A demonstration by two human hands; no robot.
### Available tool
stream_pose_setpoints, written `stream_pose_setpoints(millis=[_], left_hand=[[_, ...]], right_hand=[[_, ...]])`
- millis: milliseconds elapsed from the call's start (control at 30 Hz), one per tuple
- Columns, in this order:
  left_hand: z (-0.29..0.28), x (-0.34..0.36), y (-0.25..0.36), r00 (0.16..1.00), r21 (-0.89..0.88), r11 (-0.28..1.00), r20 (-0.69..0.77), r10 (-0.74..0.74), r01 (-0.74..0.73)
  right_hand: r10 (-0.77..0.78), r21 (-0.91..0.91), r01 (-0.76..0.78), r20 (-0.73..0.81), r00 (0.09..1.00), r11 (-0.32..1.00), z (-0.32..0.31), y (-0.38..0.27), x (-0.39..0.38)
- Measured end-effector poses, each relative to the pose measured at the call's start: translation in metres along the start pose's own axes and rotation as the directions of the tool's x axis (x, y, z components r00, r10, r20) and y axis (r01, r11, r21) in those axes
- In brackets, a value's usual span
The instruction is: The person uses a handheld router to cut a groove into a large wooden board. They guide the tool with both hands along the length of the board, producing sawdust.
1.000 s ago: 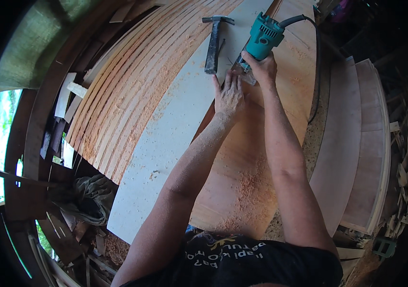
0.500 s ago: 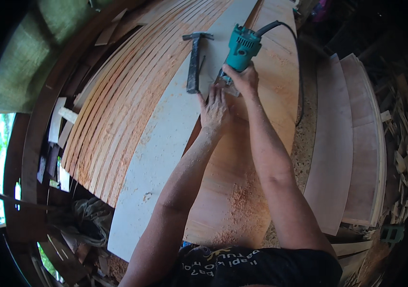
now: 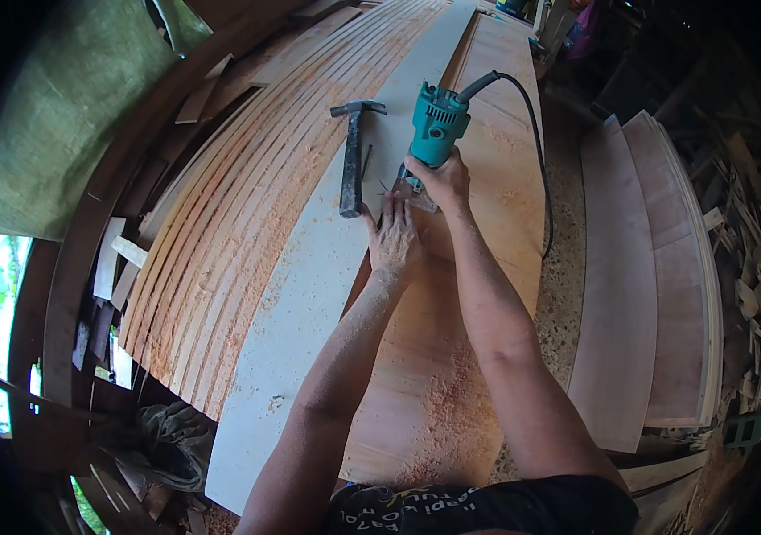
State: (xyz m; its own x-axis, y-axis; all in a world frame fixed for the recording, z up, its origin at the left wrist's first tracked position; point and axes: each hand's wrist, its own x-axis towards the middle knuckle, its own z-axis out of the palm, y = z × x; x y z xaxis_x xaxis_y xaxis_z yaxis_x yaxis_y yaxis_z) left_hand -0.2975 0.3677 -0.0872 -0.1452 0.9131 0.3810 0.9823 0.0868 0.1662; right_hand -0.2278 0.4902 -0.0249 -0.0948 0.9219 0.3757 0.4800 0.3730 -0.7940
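My right hand [image 3: 443,178] grips the lower body of a teal hand router [image 3: 438,120] with a clear base, set on the tan plywood sheet [image 3: 425,357]. Just left and below it, my left hand [image 3: 391,234] lies with fingers stretched toward the router base, at the edge of a long pale board [image 3: 255,392]; the fingertips are partly hard to make out. A black hammer [image 3: 352,169] rests on that board left of the router, its handle end by my left thumb, with a thin metal rod [image 3: 366,162] beside it. Wood shavings are scattered over both boards.
Stacked curved strips [image 3: 211,285] spread leftward beside dark timber [image 3: 86,294] and a crumpled cloth [image 3: 171,437]. Curved panels [image 3: 612,285] lie to the right, beside offcuts [image 3: 759,303]. The router's black cord [image 3: 538,160] runs along the sheet's right side. Green sheeting [image 3: 50,125] hangs upper left.
The whole scene, hands included, has shifted down and left in the picture as the view moved. My grip on the router looks the same, and it remains just right of the hammer.
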Motion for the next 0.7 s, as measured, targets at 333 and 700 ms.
stream_pose_setpoints(millis=[333, 700], left_hand=[[0.004, -0.006, 0.003, 0.999, -0.009, 1.000, -0.046, 0.003, -0.004], [-0.097, -0.159, 0.040, 0.961, -0.213, 0.977, 0.266, 0.081, -0.024]], right_hand=[[0.057, -0.007, -0.057, 0.031, 0.998, 0.998, -0.002, 0.007, -0.002], [-0.052, 0.001, 0.052, 0.002, 0.999, 0.999, -0.001, 0.026, 0.028]])
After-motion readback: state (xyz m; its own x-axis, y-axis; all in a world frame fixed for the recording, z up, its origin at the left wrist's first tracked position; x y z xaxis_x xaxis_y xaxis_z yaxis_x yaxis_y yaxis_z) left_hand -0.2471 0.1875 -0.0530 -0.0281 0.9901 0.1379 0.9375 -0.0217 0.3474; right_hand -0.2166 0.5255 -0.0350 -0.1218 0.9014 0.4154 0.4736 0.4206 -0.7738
